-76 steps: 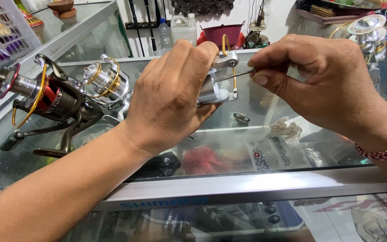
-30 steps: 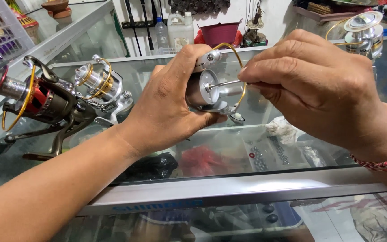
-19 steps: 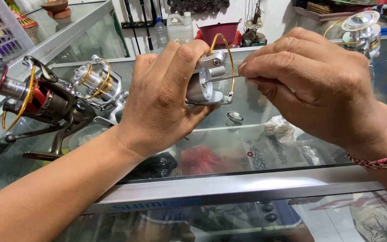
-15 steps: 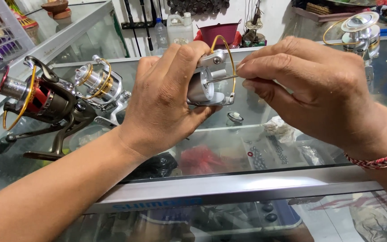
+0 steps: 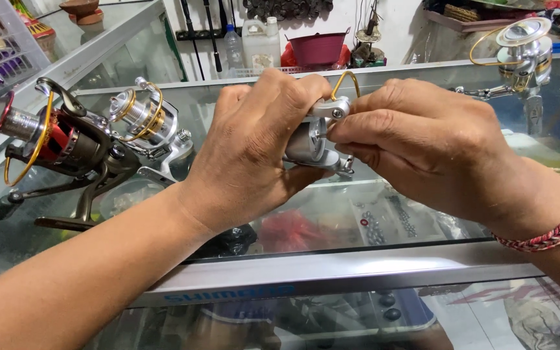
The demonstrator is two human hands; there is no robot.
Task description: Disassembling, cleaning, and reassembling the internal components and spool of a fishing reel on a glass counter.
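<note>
Left hand raised back-up, fingers curled tight in a closed grasp, bare forearm slanting in from lower left; right hand opposite, knuckles up, fingertips pinched together against the left's, wrist bent.

Silver reel part mostly hidden between hands.

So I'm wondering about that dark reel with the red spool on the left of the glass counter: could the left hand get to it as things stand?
Probably not at once: the left hand grips the silver reel part. The dark reel stands unobstructed nearby.
</note>
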